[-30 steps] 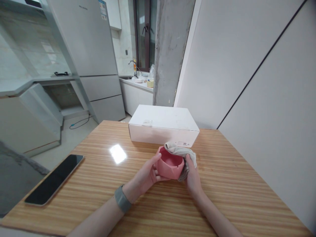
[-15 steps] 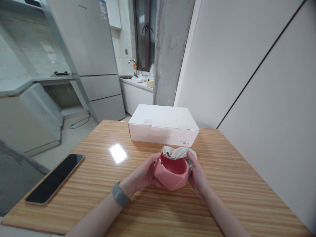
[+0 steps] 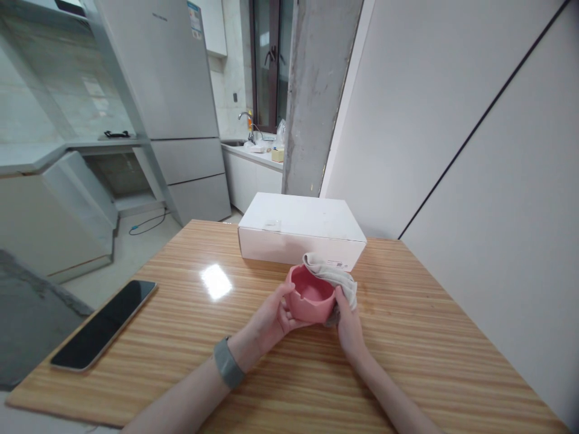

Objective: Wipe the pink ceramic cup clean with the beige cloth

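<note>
Fingers of the left hand [image 3: 270, 316] grip the pink bowl [image 3: 311, 312] above the table [image 3: 420, 319]; the right hand [image 3: 350, 330] clasps the cloth [image 3: 333, 274] against its far-right rim. Near rim: uncovered; extent completed: indeterminate.

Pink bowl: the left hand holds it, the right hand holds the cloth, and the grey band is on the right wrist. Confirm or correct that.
The head view shows the grey band on the left wrist, not the right. The left hand does hold the pink bowl and the right hand the cloth.
</note>
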Motion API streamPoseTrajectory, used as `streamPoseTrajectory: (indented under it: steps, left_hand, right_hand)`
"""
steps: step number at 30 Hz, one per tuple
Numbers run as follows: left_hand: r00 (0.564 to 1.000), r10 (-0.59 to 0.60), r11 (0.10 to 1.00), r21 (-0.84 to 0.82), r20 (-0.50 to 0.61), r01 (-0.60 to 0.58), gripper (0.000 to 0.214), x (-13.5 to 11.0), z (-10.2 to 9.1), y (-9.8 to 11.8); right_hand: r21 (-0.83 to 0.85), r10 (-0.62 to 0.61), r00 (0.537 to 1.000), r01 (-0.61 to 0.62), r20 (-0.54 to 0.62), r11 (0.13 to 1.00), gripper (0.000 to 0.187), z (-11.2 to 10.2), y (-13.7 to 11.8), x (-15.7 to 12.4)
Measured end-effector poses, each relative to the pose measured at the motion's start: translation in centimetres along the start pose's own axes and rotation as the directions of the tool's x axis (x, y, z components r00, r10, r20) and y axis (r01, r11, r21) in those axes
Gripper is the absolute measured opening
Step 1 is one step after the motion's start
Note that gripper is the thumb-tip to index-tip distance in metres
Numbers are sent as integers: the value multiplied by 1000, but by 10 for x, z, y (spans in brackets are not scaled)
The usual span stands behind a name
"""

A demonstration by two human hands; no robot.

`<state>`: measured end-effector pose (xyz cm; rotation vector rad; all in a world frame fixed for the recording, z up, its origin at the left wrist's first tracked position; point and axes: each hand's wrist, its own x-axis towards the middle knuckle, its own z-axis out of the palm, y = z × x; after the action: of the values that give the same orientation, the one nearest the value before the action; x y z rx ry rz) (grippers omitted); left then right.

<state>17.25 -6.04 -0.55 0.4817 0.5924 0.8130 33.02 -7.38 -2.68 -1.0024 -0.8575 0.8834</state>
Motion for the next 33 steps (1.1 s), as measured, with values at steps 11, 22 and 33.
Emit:
streamPoseTrajectory:
  steps: [11, 22, 33]
  left_hand:
    - [971, -212, 968, 157, 111, 194, 56, -5, -2, 12]
    - [971, -168, 970, 206, 172, 132, 43, -5, -11, 8]
    - [996, -13, 995, 102, 85, 4, 38, -4, -4, 4]
  right_hand:
    - [122, 240, 968, -247, 69, 961, 39, -13, -11, 12]
    - [132, 246, 951, -273, 187, 953, 37, -9, -24, 9]
    - [17, 56, 998, -57, 17, 998, 39, -3, -12, 4]
